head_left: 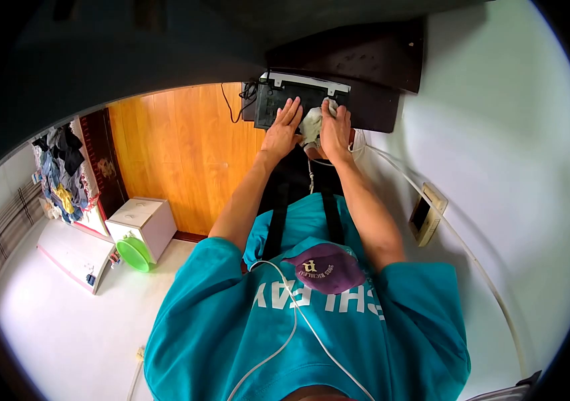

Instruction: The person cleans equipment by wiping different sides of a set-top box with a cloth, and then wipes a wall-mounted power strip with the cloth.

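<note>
A flat black electronic box (287,92) with a pale edge and vent slots lies on a dark shelf at the top centre. My left hand (283,132) rests on its left part, fingers stretched out and holding nothing. On the right part of the box, my right hand (335,130) grips a crumpled whitish cloth (311,125) and presses it against the surface. Part of the cloth shows between the two hands, and another bit sticks out past the right fingertips. The exact kind of box cannot be made out.
A large dark panel (131,73) spans the upper left. Black cables (248,90) hang beside the box. A white cord (458,234) runs along the right wall past a wall socket (428,214). Lower left are a white cabinet (158,230), a green basin (135,254) and hanging clothes (64,170).
</note>
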A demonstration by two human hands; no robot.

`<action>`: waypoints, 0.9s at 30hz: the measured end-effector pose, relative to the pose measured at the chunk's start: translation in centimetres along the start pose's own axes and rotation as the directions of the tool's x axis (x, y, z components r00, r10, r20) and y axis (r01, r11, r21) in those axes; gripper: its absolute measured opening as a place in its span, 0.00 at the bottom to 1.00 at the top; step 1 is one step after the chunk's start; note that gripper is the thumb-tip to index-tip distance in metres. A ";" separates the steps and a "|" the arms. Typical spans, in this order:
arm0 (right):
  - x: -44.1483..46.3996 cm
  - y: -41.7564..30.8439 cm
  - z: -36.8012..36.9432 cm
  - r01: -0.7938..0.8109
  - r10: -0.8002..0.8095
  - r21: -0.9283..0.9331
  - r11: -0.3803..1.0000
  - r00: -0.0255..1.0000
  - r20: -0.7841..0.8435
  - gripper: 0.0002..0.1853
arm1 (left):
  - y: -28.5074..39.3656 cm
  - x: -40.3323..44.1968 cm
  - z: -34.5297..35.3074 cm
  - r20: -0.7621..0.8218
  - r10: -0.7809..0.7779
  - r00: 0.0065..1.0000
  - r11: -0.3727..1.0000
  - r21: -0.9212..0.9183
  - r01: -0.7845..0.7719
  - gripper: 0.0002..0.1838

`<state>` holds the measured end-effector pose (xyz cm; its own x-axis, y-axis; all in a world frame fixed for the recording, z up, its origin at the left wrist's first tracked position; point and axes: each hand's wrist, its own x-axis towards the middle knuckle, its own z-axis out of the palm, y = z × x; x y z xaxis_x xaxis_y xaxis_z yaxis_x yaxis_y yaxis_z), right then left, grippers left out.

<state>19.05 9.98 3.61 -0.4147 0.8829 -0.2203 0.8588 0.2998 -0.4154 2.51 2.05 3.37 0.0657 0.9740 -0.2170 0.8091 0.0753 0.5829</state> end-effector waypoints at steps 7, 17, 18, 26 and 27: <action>-2.7 -1.0 0.5 0.119 -0.121 0.026 0.993 0.983 0.141 0.35 | -0.4 -0.1 0.0 0.004 -0.011 1.000 1.000 -0.013 0.011 0.50; -2.1 -1.0 1.3 0.182 -0.185 0.033 0.983 0.957 0.222 0.34 | -2.2 0.1 -0.2 -0.001 0.064 0.998 0.989 -0.137 -0.063 0.47; -1.9 -1.5 0.5 0.173 -0.166 -0.006 0.985 0.952 0.256 0.35 | -2.3 0.2 -0.3 0.026 0.050 0.998 0.986 -0.159 -0.046 0.47; 0.3 -2.8 1.6 0.099 -0.098 0.003 0.995 0.986 0.135 0.36 | -2.8 -0.6 -1.1 -0.018 0.039 0.999 0.999 0.013 -0.038 0.45; -0.9 -2.8 1.4 0.097 -0.097 0.002 0.995 0.987 0.131 0.36 | -3.1 -0.8 -1.1 -0.019 0.007 1.000 0.997 0.073 -0.006 0.45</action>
<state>16.62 7.88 3.69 -0.5316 0.7949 -0.2924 0.8137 0.3834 -0.4369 -0.72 1.29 2.58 0.0603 0.9785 -0.1975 0.8493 0.0536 0.5252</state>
